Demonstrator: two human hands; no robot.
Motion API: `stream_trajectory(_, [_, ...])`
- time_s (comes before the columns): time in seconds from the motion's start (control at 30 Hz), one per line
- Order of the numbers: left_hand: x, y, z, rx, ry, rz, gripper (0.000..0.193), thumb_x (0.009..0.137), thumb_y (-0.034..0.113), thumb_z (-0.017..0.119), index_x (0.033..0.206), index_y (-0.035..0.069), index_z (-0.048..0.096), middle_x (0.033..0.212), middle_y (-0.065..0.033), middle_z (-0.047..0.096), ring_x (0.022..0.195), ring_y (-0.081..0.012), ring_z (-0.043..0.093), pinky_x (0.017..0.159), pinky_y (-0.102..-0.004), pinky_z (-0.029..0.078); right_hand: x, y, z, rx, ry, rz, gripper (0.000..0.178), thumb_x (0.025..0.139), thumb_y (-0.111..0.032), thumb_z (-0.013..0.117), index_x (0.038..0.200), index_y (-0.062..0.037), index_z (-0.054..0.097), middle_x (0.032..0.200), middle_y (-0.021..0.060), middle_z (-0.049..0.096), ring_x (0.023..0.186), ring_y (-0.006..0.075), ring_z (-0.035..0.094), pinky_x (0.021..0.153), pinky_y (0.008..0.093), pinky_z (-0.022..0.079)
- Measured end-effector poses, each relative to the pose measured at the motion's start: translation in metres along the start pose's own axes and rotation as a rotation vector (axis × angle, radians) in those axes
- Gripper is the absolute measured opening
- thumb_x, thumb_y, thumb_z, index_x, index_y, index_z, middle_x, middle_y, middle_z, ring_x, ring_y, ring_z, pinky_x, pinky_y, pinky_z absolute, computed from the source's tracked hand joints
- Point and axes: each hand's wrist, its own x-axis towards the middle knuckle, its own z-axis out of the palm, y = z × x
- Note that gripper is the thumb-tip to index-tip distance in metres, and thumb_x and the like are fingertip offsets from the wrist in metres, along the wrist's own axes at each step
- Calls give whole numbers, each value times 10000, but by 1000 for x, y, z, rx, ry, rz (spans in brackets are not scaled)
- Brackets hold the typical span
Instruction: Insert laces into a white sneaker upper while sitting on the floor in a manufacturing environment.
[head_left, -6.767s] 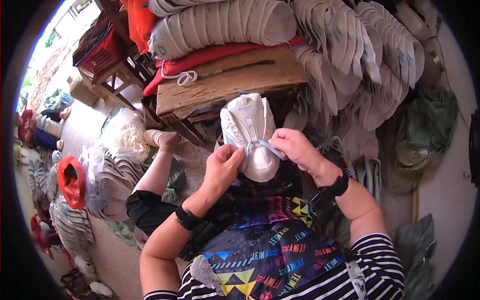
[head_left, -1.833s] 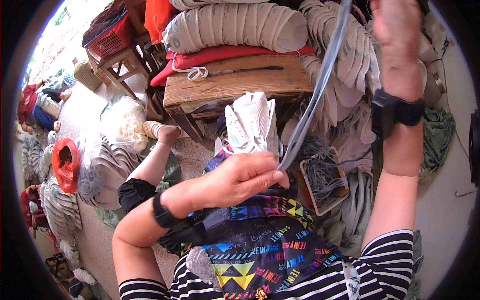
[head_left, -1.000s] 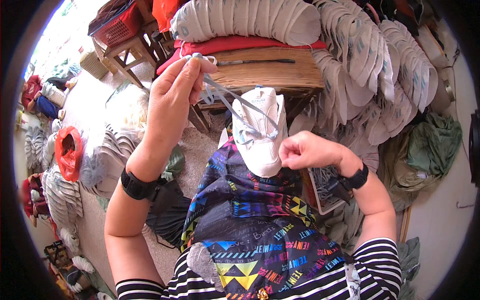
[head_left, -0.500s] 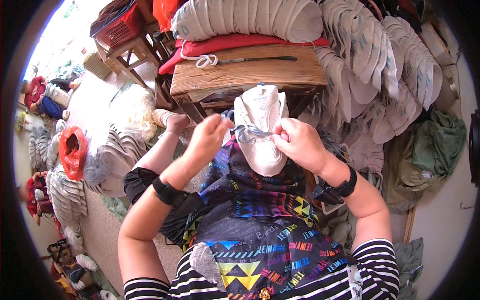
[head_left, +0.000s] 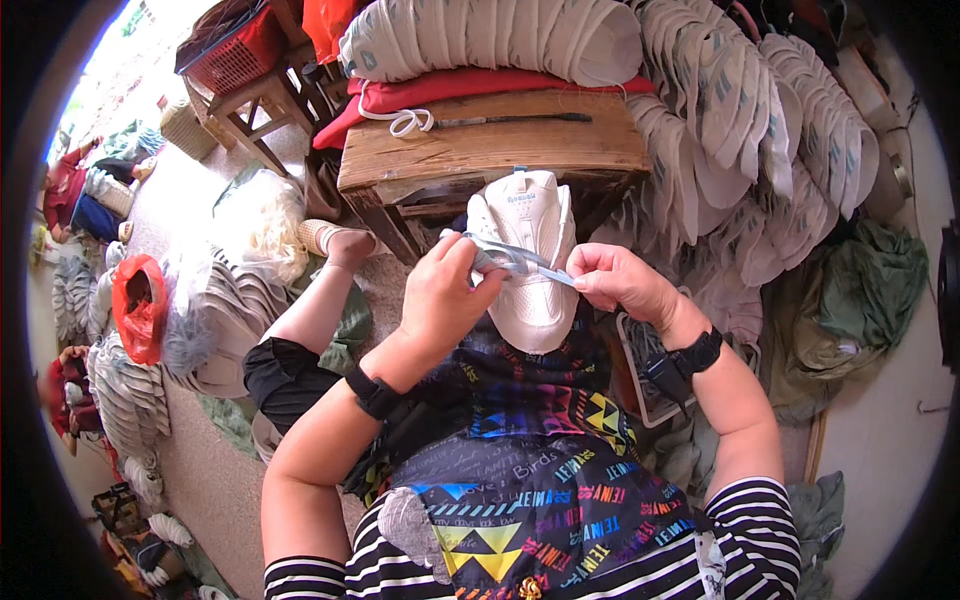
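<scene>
A white shoe upper lies over my lap against the wooden bench, its rounded toe toward me. Across its middle runs a grey-blue lace. My left hand is closed on the lace at the shoe's left side, thumb and fingers pinched together. At the right side, my right hand pinches the lace's pale blue end between thumb and forefinger. How the lace passes through the shoe is partly hidden by my left fingers.
On the wooden bench lie a dark thin tool and a looped white cord. Stacked white shoe uppers rest on red cloth behind, with more piles at right. An orange plastic bag and other people are at left.
My left hand has come right and down, closer to the shoe's middle. My right hand has shifted right, drawing the lace end out past the shoe's edge.
</scene>
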Motion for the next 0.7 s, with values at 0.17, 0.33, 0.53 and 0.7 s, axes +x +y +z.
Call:
stream_trajectory(0.17, [3, -7, -1, 220, -22, 318, 261, 770, 177, 712, 654, 51, 514, 671, -106, 520, 651, -309, 563, 575, -395, 448, 0, 0, -4, 5, -28, 3, 119, 880, -166, 630, 857, -77, 554, 684, -68, 476, 511, 21, 388, 464, 178, 296])
stream_trajectory(0.33, [-2, -2, -18, 160, -182, 231, 271, 837, 172, 674, 647, 47, 526, 669, -102, 517, 642, -265, 562, 597, -359, 446, -5, -5, -6, -71, -2, 15, 75, 898, -147, 604, 870, -85, 570, 696, -61, 499, 505, 19, 409, 461, 178, 323])
stream_trajectory(0.53, [34, 13, -56, -626, -223, -315, 358, 1023, 286, 461, 806, 29, 586, 699, 24, 488, 645, -74, 438, 604, -221, 370, -27, -32, 41, -793, 240, -593, 149, 866, -82, 637, 995, -9, 658, 882, 68, 649, 827, 175, 633, 730, 301, 512])
stream_trajectory(0.7, [98, 34, -85, -742, -137, -352, 377, 1010, 302, 425, 815, 37, 607, 634, 32, 447, 574, -52, 396, 527, -217, 322, -31, -2, 73, -1268, 170, -763, 239, 762, -92, 685, 983, -11, 640, 1027, 135, 630, 992, 312, 593, 863, 389, 497])
